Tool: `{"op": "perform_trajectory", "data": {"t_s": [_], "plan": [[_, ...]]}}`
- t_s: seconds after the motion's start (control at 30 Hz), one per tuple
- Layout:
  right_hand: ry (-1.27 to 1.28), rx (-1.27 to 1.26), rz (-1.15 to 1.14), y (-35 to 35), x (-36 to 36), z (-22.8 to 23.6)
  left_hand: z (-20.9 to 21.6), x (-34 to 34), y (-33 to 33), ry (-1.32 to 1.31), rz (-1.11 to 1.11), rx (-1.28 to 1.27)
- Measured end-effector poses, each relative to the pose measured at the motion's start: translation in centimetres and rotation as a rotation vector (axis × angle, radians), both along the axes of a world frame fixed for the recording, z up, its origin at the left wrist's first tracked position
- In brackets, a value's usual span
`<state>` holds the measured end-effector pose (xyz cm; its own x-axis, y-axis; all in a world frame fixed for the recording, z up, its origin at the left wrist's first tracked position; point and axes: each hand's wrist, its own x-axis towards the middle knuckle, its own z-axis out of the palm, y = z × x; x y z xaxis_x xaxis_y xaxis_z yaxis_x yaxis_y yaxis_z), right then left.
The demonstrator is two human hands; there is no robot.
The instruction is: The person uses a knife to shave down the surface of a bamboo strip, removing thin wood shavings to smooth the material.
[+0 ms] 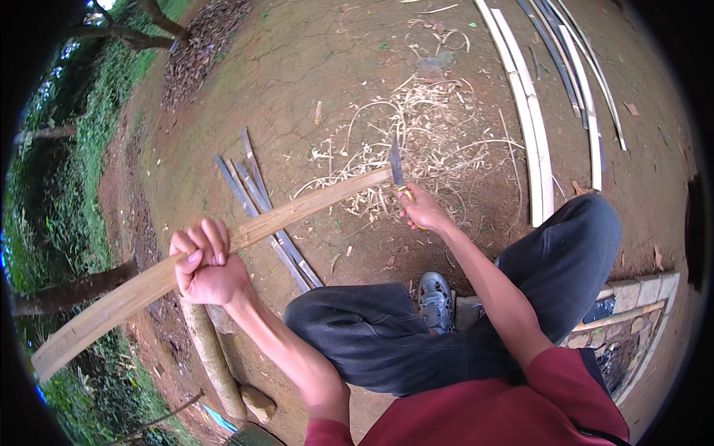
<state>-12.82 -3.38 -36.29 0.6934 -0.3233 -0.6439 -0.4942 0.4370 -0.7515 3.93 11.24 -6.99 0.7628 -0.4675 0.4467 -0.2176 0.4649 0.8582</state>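
My left hand (207,262) is closed around a long, flat bamboo strip (301,208). The strip slants from the lower left up to the middle, its pale inner face showing. In my right hand (422,207) is a knife (396,162) with a yellowish handle, gripped with the fingers wrapped round. Its dark blade points away from me and crosses the strip's far end, seemingly touching it. Beneath that end, a heap of curly shavings (428,123) covers the dirt.
Several dark, narrow strips (256,195) lie crossed on the ground at left. Long pale strips (529,119) and more dark ones (554,52) lie at far right. A log (214,357) is below my left hand. A stone-edged pit (632,338) sits right of my knee.
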Motion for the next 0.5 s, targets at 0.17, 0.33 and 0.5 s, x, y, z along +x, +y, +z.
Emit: {"op": "perform_trajectory", "data": {"t_s": [0.17,0.33,0.5], "plan": [[-0.265,-0.051,0.112,2.0,0.5,10.0,0.0,0.5,0.4,0.059,0.073,-0.069],[-0.45,-0.397,0.194,5.0,0.5,15.9,-0.2,-0.5,-0.2,0.052,0.062,-0.096],[-0.526,-0.631,0.058,6.7,0.3,18.6,0.0,-2.9,-1.3,0.03,0.091,-0.091]]}}
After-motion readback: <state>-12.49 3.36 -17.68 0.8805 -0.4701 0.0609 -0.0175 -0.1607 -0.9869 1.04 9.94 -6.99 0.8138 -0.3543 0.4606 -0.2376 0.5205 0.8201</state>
